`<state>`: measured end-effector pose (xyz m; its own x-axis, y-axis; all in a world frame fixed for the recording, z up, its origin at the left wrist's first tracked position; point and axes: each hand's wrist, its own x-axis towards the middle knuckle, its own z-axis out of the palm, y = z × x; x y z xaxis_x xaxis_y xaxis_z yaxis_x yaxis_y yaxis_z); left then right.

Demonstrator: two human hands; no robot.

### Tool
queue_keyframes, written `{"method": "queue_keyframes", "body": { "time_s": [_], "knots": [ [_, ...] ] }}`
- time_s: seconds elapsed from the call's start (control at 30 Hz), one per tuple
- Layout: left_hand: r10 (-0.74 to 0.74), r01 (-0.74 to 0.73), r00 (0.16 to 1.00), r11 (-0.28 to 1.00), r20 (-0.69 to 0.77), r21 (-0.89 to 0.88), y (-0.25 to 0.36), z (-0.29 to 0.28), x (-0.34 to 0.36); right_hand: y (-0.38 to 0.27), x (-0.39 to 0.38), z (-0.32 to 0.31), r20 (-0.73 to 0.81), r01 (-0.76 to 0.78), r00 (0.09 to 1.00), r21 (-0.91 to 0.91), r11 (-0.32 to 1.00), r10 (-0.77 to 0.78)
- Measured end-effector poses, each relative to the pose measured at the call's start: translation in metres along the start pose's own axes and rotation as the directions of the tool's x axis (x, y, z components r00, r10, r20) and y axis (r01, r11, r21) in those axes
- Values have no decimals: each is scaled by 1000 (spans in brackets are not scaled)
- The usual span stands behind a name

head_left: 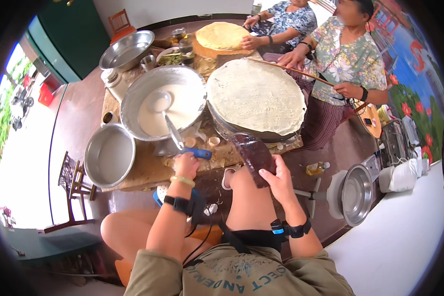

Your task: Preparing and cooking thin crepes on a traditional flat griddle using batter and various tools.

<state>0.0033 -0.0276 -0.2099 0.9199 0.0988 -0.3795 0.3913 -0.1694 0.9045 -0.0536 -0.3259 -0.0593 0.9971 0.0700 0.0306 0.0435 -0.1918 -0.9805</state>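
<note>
My right hand [279, 178] grips the lower end of a dark brown, flat, curved scraper [254, 157], thumb on its face; pale smears mark it. The scraper's tip reaches the near edge of a round griddle [217, 117] covered by a thin pale pancake [255, 96]. My left hand [185, 166] is closed at a blue handle [199, 153] by the table's near edge; what that handle belongs to is unclear. Just above these fingers ends the metal shaft of a ladle [172, 129], whose bowl rests in a large basin [128, 116] of white batter [148, 116].
Beside the batter basin stands an empty metal basin [110, 155]; another basin [127, 51] is farther back. Cracked eggshells [214, 141] lie before the griddle. Across the table, one co-worker [348, 64] holds a thin stick [301, 72]; another sits by stacked pancakes [222, 37]. An oil bottle [317, 168] lies right.
</note>
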Motion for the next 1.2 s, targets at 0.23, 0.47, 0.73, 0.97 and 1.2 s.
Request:
{"method": "queue_keyframes", "body": {
  "time_s": [0.23,0.47,0.73,0.97,1.2],
  "knots": [
    [729,-689,681,607,67,397,155,58,-109,-39,37,-48,203,242,965,-429,870,-168],
    [731,-722,611,357,304,593,213,71,-58,-38,102,-29,351,592,806,-509,625,-477],
    [688,-648,645,263,332,715,249,75,78,-18,233,-24,285,539,823,-666,516,-492],
    [642,-630,676,249,362,735,219,66,56,-11,191,6,275,424,888,-802,421,-370],
    [697,-722,566,162,440,672,192,73,11,3,140,-1,292,536,804,-734,418,-517]
  ]
}}
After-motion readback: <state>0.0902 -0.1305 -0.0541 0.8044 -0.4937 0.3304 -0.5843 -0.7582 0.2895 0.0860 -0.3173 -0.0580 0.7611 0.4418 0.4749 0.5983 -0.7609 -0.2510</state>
